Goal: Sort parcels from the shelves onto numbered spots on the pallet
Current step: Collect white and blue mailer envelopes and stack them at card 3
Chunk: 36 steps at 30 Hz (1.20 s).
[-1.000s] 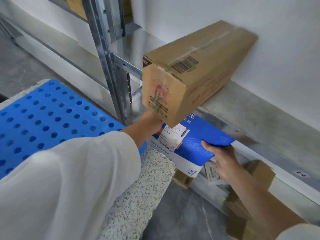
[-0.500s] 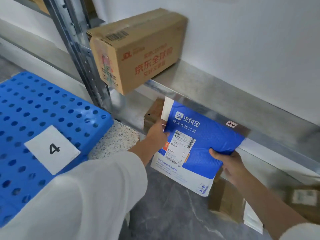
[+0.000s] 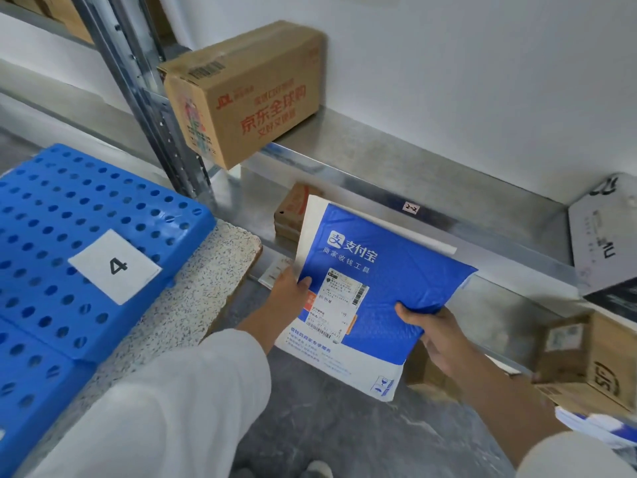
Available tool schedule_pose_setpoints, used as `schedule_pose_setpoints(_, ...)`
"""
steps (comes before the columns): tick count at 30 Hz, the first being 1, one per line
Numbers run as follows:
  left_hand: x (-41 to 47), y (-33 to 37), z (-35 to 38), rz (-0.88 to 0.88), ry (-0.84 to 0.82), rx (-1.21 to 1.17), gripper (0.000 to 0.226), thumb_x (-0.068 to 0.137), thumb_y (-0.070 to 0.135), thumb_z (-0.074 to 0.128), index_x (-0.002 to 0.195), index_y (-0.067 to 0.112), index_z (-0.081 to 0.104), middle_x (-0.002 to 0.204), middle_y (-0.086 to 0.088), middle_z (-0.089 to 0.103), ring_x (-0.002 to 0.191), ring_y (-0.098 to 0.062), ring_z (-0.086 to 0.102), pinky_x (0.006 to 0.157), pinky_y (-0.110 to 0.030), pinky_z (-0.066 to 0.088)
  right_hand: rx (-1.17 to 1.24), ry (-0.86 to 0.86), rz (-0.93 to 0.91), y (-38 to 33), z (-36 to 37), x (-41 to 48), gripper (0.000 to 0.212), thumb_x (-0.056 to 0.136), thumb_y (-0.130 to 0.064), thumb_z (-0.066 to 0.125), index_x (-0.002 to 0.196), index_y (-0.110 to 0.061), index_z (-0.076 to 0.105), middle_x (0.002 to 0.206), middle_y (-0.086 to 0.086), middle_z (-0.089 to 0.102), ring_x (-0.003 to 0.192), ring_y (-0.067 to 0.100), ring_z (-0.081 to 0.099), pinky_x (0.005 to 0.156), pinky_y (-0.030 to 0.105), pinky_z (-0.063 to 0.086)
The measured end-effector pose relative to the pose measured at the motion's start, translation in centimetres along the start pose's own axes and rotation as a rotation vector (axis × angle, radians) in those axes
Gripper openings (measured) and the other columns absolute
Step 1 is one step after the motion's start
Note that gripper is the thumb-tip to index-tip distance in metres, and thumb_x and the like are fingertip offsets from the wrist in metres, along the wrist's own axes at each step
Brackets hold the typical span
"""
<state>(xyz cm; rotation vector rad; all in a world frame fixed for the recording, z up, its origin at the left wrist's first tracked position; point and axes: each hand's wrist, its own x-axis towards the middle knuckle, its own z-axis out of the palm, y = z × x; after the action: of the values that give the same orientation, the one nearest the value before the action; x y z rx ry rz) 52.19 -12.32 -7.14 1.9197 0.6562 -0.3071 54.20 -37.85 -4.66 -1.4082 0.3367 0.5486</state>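
A flat blue and white mailer (image 3: 389, 270) with a shipping label is held in front of the lower shelf, clear of it. My left hand (image 3: 287, 293) grips its left edge, thumb on the blue face. My right hand (image 3: 432, 331) grips its right lower edge, thumb on top. The blue perforated pallet (image 3: 51, 215) lies at the left, with a white card marked 4 (image 3: 115, 265) on it. A brown carton with red print (image 3: 241, 94) stands on the upper metal shelf (image 3: 396, 157).
A steel upright (image 3: 138, 84) stands between pallet and shelves. Small brown boxes (image 3: 293, 212) sit on the lower shelf; further cartons (image 3: 586, 353) and a white parcel (image 3: 606, 232) are at the right. The pallet rests on a speckled slab (image 3: 193, 298). Grey floor lies below.
The mailer has come out from under the shelf toward me and now faces up in both hands. The view swung right and back; the card marked 4 came into sight.
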Motion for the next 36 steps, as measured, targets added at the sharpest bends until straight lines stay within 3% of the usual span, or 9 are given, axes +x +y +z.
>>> schedule_pose_setpoints(2,-1.4,0.4,-1.0,-0.001,-0.033,0.008,0.028,0.099,0.034,0.048,0.107,0.007,0.051,0.102,-0.012,0.066,0.087,-0.026,0.067,0.074,-0.039,0.056,0.018,0.005,-0.006,-0.8,0.0,-1.3,0.055,0.066,-0.01,0.079,0.117,-0.008,0.06,0.116,0.004,0.07,0.105,0.025,0.067,0.09,0.044,0.054)
schedule_pose_setpoints(5,-3.4,1.4,-3.0,0.073,-0.041,0.051,0.032,0.098,0.037,0.05,0.077,0.013,0.053,0.076,-0.001,0.064,0.065,-0.012,0.061,0.051,-0.017,0.045,0.076,0.046,-0.016,-2.2,0.5,-3.0,0.073,0.057,-0.021,0.09,0.122,-0.011,0.059,0.118,0.003,0.069,0.108,0.026,0.066,0.094,0.047,0.051)
schedule_pose_setpoints(7,-5.1,2.1,-4.6,0.131,-0.051,-0.012,0.029,0.098,0.033,0.051,0.085,0.009,0.058,0.083,-0.004,0.067,0.068,-0.012,0.061,0.053,-0.015,0.043,0.094,0.069,-0.042,-3.3,1.5,-4.3,0.087,0.046,-0.031,0.095,0.123,-0.014,0.059,0.119,0.001,0.069,0.108,0.026,0.066,0.093,0.047,0.052)
schedule_pose_setpoints(11,-8.5,2.9,-8.9,0.165,0.059,-0.117,0.018,0.095,0.028,0.056,0.104,0.013,0.055,0.089,0.003,0.061,0.076,-0.007,0.057,0.062,-0.019,0.039,0.111,0.003,-0.099,-5.6,5.0,-7.1,0.051,0.078,-0.012,0.075,0.126,-0.012,0.059,0.121,0.002,0.068,0.109,0.025,0.067,0.088,0.044,0.054)
schedule_pose_setpoints(16,-13.5,4.2,-14.8,0.218,0.114,-0.173,0.017,0.094,0.021,0.058,0.081,0.011,0.057,0.073,0.002,0.061,0.071,-0.016,0.06,0.054,-0.011,0.041,0.097,-0.045,-0.168,-9.6,10.5,-11.6,0.045,0.082,-0.003,0.071,0.124,-0.009,0.059,0.118,0.003,0.07,0.104,0.023,0.069,0.081,0.04,0.059)
schedule_pose_setpoints(21,-18.5,5.8,-20.4,0.227,0.184,-0.263,0.028,0.087,0.028,0.069,0.082,0.0,0.063,0.082,-0.014,0.068,0.076,-0.027,0.067,0.066,-0.032,0.057,0.071,-0.048,-0.18,-13.0,15.2,-15.6,0.036,0.081,-0.01,0.074,0.115,-0.014,0.063,0.108,0.0,0.073,0.09,0.017,0.073,0.064,0.032,0.058)
schedule_pose_setpoints(24,-22.0,6.4,-23.4,0.25,0.252,-0.35,0.022,0.09,0.024,0.066,0.078,0.006,0.061,0.075,-0.005,0.065,0.065,-0.017,0.063,0.05,-0.016,0.048,0.053,-0.052,-0.14,-14.0,18.4,-17.5,0.046,0.078,-0.019,0.079,0.12,-0.016,0.062,0.112,0.0,0.072,0.098,0.024,0.07,0.074,0.041,0.058)
schedule_pose_setpoints(30,-27.7,5.2,-30.9,0.188,0.466,-0.538,0.028,0.09,0.025,0.066,0.096,-0.003,0.062,0.096,-0.022,0.07,0.084,-0.031,0.069,0.076,-0.045,0.058,-0.123,-0.278,-0.146,-18.1,27.5,-21.7,0.046,0.081,-0.027,0.077,0.124,-0.021,0.06,0.113,-0.001,0.072,0.099,0.022,0.07,0.071,0.036,0.058)
schedule_pose_setpoints(36,-32.6,3.6,-39.5,0.191,0.683,-0.64,0.023,0.091,0.026,0.065,0.096,0.004,0.063,0.089,-0.01,0.069,0.076,-0.024,0.068,0.069,-0.037,0.057,-0.184,-0.517,-0.218,-19.7,36.2,-25.4,0.049,0.083,-0.03,0.075,0.128,-0.019,0.059,0.117,-0.001,0.07,0.105,0.023,0.068,0.092,0.047,0.054)
